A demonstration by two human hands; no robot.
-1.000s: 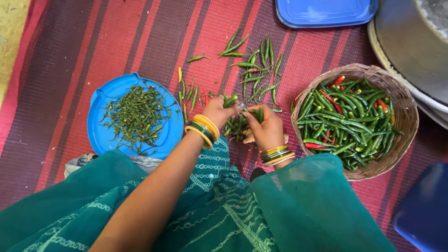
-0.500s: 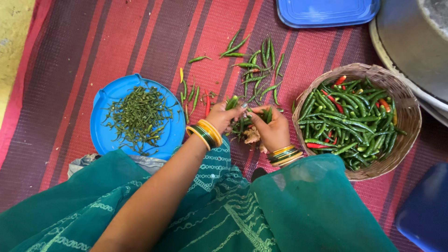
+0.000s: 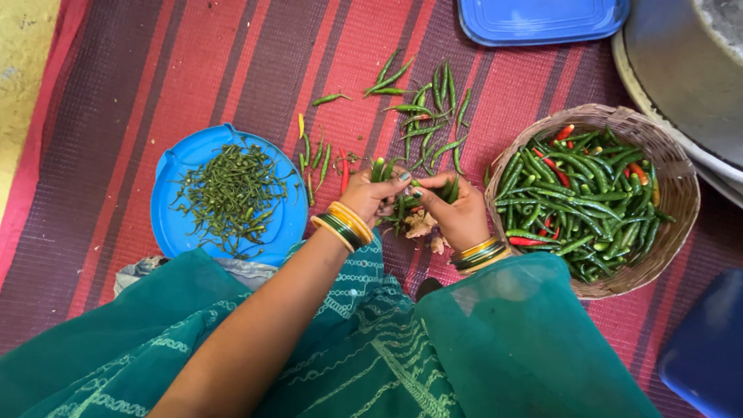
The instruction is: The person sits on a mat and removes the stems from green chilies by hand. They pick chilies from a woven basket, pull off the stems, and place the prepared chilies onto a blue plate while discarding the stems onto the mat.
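Observation:
My left hand (image 3: pixel 371 195) and my right hand (image 3: pixel 457 209) meet over the red striped mat (image 3: pixel 193 70), both closed on a bunch of green chillies (image 3: pixel 409 203). Fingertips of both hands pinch one chilli between them. Gold and green bangles ring both wrists. A blue round lid (image 3: pixel 174 213) at the left carries a heap of chilli stems (image 3: pixel 228 193). At the right a woven basket (image 3: pixel 665 166) is full of green chillies with a few red ones. Loose green chillies (image 3: pixel 426 116) lie scattered on the mat beyond my hands.
A blue rectangular lid (image 3: pixel 542 19) lies at the top edge. A large grey metal vessel (image 3: pixel 689 70) fills the top right corner. A dark blue object (image 3: pixel 704 348) sits at the lower right. Green cloth (image 3: pixel 387 340) covers my lap. Pale scraps (image 3: pixel 422 226) lie under my hands.
Both hands have shifted slightly right and closer together, and the fingertips now pinch a chilli between them. The view has drifted a little.

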